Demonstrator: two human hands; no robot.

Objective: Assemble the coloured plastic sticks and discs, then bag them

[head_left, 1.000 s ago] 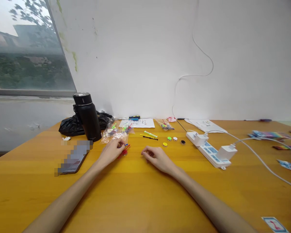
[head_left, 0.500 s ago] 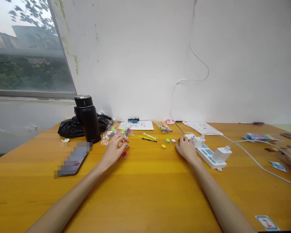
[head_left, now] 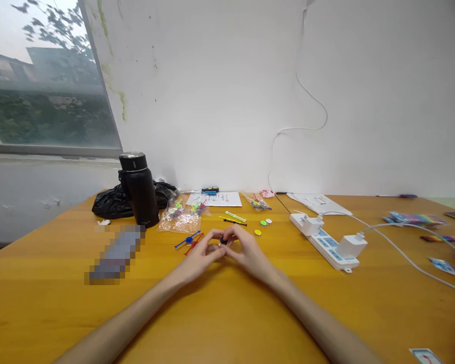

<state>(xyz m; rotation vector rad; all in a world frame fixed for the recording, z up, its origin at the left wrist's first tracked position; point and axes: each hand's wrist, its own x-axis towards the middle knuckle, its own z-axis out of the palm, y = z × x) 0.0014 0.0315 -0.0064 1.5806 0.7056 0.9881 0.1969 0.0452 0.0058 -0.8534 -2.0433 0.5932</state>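
My left hand [head_left: 199,259] and my right hand [head_left: 247,248] meet over the middle of the table. Their thumbs and index fingers close around a small black round piece [head_left: 223,241], partly hidden by the fingers. Just left of my left hand lie a blue arrow-ended stick [head_left: 188,240] and a red one [head_left: 194,244]. Beyond my hands are a black stick [head_left: 235,222], a yellow stick [head_left: 226,218] and a pale green stick [head_left: 235,216]. Farther right sit a yellow disc [head_left: 258,233], a green disc [head_left: 263,223] and a white disc [head_left: 269,221].
A white power strip [head_left: 329,247] with plugged-in chargers and cables stands right. Left are a black bottle [head_left: 139,194], a black plastic bag [head_left: 108,203], a blurred phone [head_left: 117,253] and clear bags [head_left: 180,218]. Papers [head_left: 227,198] and a screwdriver [head_left: 208,191] lie near the wall.
My right hand has come left from beside the power strip, and my left hand has moved right off the blue and red sticks. Both now meet on the black piece.
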